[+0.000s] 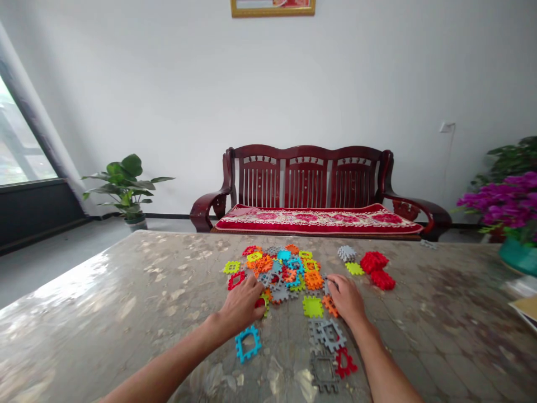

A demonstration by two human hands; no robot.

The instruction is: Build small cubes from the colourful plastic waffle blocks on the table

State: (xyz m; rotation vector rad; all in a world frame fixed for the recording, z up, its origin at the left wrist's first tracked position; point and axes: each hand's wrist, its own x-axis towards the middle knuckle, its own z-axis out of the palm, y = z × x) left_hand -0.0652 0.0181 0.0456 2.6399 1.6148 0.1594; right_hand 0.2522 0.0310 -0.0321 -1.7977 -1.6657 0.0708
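A pile of toothed plastic interlocking tiles in several colours (pixel 279 292) lies in the middle of the table. My left hand (pixel 244 301) rests at its near left edge, thumb spread from the fingers, by a red tile (pixel 260 303). The fingertips touch the pile, with nothing visibly lifted. At the pile's right side, my right hand (pixel 347 298) has its fingers bent around the edge of a grey tile (pixel 326 287), mostly hidden. An orange tile (pixel 330 305) lies beside that hand, and a lime green tile (pixel 312 307) is left of it. A blue frame tile (pixel 248 343) lies nearer me.
Grey frame tiles (pixel 324 371) and a red tile (pixel 345 362) lie near the front. Beyond my right hand are a grey stack (pixel 347 253) and red stacks (pixel 375 261). A teal flowerpot (pixel 520 254) stands far right. A wooden bench (pixel 304 179) is behind the table (pixel 168 313).
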